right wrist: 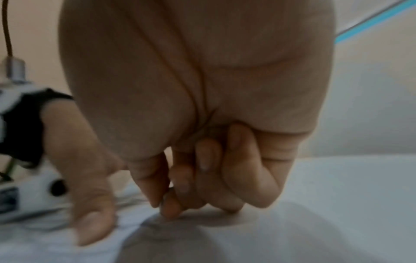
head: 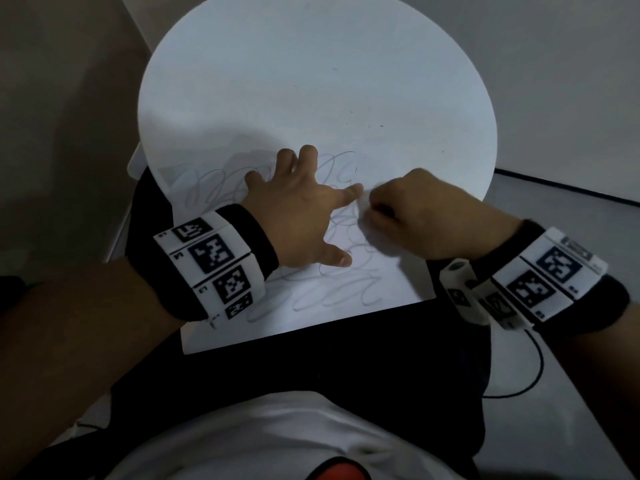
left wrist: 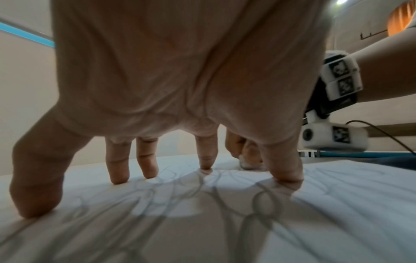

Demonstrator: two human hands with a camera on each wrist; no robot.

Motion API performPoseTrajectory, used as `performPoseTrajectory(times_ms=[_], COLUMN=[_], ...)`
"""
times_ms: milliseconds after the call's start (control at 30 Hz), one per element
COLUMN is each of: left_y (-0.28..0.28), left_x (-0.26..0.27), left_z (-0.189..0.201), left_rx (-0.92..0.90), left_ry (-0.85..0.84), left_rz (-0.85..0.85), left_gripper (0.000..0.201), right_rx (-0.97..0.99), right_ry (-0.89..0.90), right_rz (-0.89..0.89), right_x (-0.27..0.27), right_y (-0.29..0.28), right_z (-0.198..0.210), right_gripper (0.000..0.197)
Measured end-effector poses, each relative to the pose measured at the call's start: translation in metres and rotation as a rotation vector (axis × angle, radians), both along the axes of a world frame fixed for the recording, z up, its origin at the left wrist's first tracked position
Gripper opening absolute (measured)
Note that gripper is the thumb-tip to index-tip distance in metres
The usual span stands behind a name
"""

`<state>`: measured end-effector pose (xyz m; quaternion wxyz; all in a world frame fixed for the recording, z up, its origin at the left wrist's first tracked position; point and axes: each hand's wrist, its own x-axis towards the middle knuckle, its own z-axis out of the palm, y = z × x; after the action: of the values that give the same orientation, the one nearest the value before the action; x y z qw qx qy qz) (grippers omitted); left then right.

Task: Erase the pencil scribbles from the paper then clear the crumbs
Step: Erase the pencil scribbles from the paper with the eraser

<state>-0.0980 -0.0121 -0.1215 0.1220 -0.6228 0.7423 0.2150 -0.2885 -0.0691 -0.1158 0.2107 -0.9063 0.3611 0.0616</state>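
Note:
A white sheet of paper (head: 311, 317) covered in grey pencil scribbles (head: 346, 292) lies at the near edge of a round white table (head: 277, 81), and its near edge reaches past the rim over my lap. My left hand (head: 304, 209) is spread on the sheet, its straight fingertips (left wrist: 119, 178) pressing it down. Just to its right, my right hand (head: 381, 209) is curled, and its fingertips (right wrist: 171, 210) pinch a small white eraser (left wrist: 249, 164) against the paper. The head and right wrist views hide most of the eraser. A few dark specks (head: 375, 126) lie on the table beyond the sheet.
The far half of the table (head: 311, 46) holds nothing but the specks. My lap in dark cloth (head: 311, 362) sits under the paper's near edge. A black cable (head: 533, 372) hangs from the right wrist camera. Grey floor and wall surround the table.

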Motion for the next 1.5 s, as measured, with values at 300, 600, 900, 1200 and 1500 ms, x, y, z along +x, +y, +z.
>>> performPoseTrajectory(times_ms=[300, 600, 900, 1200, 1500], left_y=[0.002, -0.002, -0.004, -0.004, -0.006], left_x=[0.001, 0.003, 0.006, 0.007, 0.008], left_z=[-0.001, -0.001, -0.001, -0.001, -0.002], left_rx=[0.004, 0.016, 0.020, 0.020, 0.023], left_ry=[-0.044, -0.044, -0.045, -0.050, -0.057], left_rz=[-0.021, -0.013, 0.000, 0.011, 0.024], left_gripper=[0.111, 0.111, 0.111, 0.111, 0.112], right_rx=[0.051, 0.089, 0.096, 0.102, 0.097], right_ry=[0.034, 0.055, 0.019, 0.023, 0.027], right_rz=[0.019, 0.045, 0.051, 0.050, 0.040], right_x=[0.002, 0.003, 0.006, 0.007, 0.008], right_y=[0.008, 0.016, 0.021, 0.024, 0.023], right_z=[0.002, 0.008, 0.002, 0.005, 0.003], right_gripper=[0.038, 0.040, 0.041, 0.042, 0.042])
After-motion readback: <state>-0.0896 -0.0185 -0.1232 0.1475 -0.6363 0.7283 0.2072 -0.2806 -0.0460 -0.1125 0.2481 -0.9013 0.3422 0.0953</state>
